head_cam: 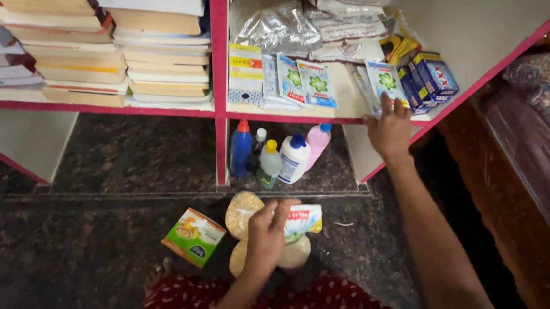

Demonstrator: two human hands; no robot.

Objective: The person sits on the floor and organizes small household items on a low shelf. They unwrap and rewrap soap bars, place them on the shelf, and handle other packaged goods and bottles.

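Left hand [268, 229], low in the centre of the view, closed around a small white packet [303, 219] with green and red print, fingers curled over its left end. Directly beneath and touching: a clear bag of pale yellow grains [243, 212], and under that a second pale bag [294, 254], both on the dark speckled stone floor [84, 257]. Just left of these, apart from the hand, a green and orange carton [193, 236] lying tilted on the floor.

Right hand [389, 131], stretched up and to the right, fingers spread flat on the front edge of a pink-trimmed shelf [291, 118], fingertips touching a white sachet with a green star mark [385, 81]; not gripping anything. Just right of it, blue boxes [431, 78] stacked at the shelf end. Further left on the same shelf, more green-star sachets [307, 82], a white and yellow box [245, 74] and crumpled silver and white bags [279, 21] behind.

In the compartment below, upright on the floor: a blue bottle [241, 148], a small clear bottle with a yellow cap [269, 164], a white bottle [294, 157] and a pink bottle [317, 143], close together.

In the left upper compartment, stacks of books [133, 39] lying flat.
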